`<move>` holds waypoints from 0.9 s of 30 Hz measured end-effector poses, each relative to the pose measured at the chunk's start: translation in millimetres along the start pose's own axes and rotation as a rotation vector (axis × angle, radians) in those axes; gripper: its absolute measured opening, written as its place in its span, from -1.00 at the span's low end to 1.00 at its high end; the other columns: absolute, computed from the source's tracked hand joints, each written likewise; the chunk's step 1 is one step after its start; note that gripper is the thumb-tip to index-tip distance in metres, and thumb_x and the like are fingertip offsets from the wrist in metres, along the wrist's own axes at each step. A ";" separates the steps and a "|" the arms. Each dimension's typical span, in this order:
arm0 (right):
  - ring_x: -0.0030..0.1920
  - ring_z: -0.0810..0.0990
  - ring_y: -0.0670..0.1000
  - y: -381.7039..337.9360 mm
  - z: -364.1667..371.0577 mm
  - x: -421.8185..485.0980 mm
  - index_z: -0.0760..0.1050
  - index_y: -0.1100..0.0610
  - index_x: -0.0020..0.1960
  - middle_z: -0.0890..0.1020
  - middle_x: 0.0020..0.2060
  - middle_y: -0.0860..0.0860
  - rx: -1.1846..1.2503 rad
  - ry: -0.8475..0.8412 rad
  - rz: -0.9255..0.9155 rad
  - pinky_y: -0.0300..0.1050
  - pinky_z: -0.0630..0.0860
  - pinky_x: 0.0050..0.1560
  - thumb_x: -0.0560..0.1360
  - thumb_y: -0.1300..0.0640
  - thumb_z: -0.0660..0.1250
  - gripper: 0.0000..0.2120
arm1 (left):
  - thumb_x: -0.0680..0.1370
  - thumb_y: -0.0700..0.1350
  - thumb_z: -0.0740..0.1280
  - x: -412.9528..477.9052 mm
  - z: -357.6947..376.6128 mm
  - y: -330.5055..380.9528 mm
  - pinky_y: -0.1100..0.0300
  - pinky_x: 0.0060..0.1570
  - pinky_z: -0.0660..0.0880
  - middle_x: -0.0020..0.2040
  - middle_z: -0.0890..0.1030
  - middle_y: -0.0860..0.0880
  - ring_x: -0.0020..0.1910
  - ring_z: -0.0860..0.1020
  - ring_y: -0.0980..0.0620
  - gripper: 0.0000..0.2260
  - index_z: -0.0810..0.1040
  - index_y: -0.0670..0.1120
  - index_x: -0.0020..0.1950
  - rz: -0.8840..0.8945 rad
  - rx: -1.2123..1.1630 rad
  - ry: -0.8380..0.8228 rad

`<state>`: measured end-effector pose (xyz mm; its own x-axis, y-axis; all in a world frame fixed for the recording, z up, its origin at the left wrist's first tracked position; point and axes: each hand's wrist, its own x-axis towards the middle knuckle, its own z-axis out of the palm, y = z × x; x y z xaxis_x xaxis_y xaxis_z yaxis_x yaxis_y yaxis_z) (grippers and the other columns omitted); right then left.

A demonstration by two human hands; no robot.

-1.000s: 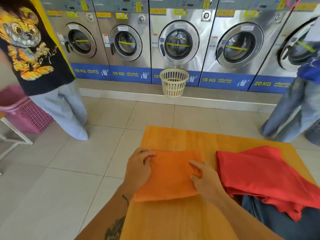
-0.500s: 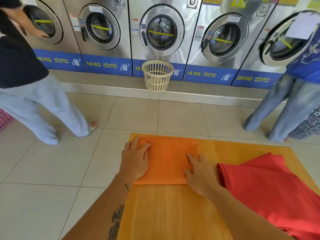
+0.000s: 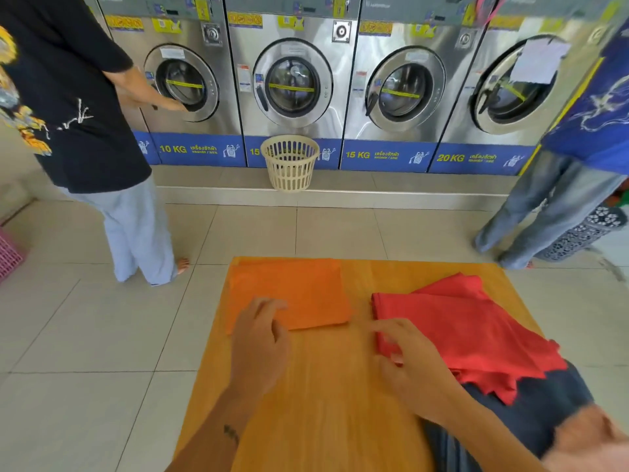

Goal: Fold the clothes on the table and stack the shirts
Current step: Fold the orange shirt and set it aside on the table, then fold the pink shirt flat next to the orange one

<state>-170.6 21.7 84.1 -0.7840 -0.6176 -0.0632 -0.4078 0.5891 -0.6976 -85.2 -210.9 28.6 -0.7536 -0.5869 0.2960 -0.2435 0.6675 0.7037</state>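
Note:
A folded orange shirt (image 3: 299,292) lies flat at the far left corner of the wooden table (image 3: 323,403). My left hand (image 3: 260,345) hovers over its near left edge, fingers apart, holding nothing. To the right lies a loosely spread red shirt (image 3: 466,328). My right hand (image 3: 413,367) is at its near left corner with fingers curled by the cloth; a firm grip cannot be made out. A dark blue garment (image 3: 531,413) lies partly under the red shirt at the table's near right.
A row of steel washing machines (image 3: 292,83) lines the far wall, with a cream basket (image 3: 290,162) on the step below. One person stands at the left (image 3: 78,131), another at the right (image 3: 558,185). A pink basket (image 3: 8,255) sits at the left edge.
Both hands have come off the orange shirt, which now rests at the far left corner. My right hand has moved right to the red shirt's corner. The left hand has drawn back toward me.

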 end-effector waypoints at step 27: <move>0.28 0.48 0.17 241.4 -130.4 -297.8 0.02 -0.03 0.55 0.45 0.36 0.07 0.180 0.060 0.608 0.11 0.44 0.25 0.48 0.12 0.35 -0.24 | 0.47 0.00 0.21 -233.0 174.1 261.8 -0.16 0.29 0.32 0.46 0.25 -0.10 0.31 0.34 -0.22 -0.29 -0.04 0.31 0.54 0.201 0.345 -0.778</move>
<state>-96.6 415.8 27.6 -0.8778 -0.1673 -0.4488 0.1988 0.7253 -0.6591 -79.7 180.4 31.5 -0.9743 -0.0479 -0.2199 -0.1377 0.8999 0.4138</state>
